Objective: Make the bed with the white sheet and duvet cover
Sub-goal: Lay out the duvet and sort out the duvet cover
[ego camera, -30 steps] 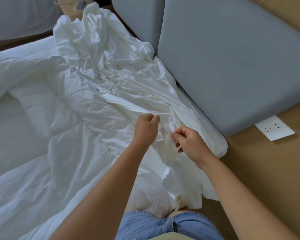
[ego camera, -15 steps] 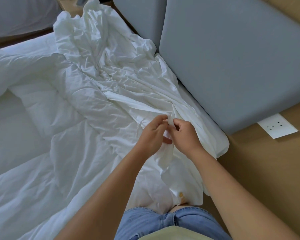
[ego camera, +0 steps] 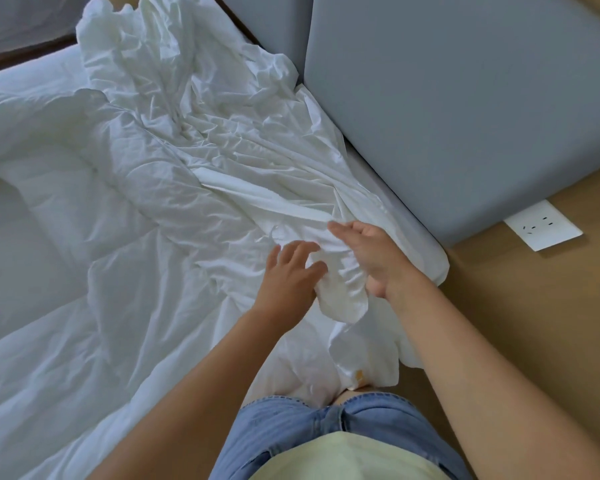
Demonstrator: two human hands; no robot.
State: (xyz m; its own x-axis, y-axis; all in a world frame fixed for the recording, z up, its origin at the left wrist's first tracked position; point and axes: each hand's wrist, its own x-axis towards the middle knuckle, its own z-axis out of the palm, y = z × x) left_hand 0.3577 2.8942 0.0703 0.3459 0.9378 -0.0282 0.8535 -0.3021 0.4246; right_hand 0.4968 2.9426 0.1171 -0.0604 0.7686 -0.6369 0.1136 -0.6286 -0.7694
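A crumpled white duvet cover [ego camera: 222, 140] lies bunched along the head of the bed, on top of the white duvet [ego camera: 59, 258]. Its near corner hangs off the bed's edge by my legs. My left hand [ego camera: 290, 271] lies on this corner with fingers spread, touching the cloth. Just to the right, my right hand [ego camera: 371, 251] has straight fingers pointing left over a gathered fold of the cover, which bulges between both hands. Neither hand grips the cloth.
A grey padded headboard [ego camera: 465, 109] stands at the right, against a wooden wall panel [ego camera: 541, 323] with a white socket plate [ego camera: 542, 230]. A second grey panel [ego camera: 267, 26] is at the top. Part of another bed shows at the top left.
Both hands pinched a fold of the cover together half a second ago. They have let go, opened out and moved slightly apart over the cloth.
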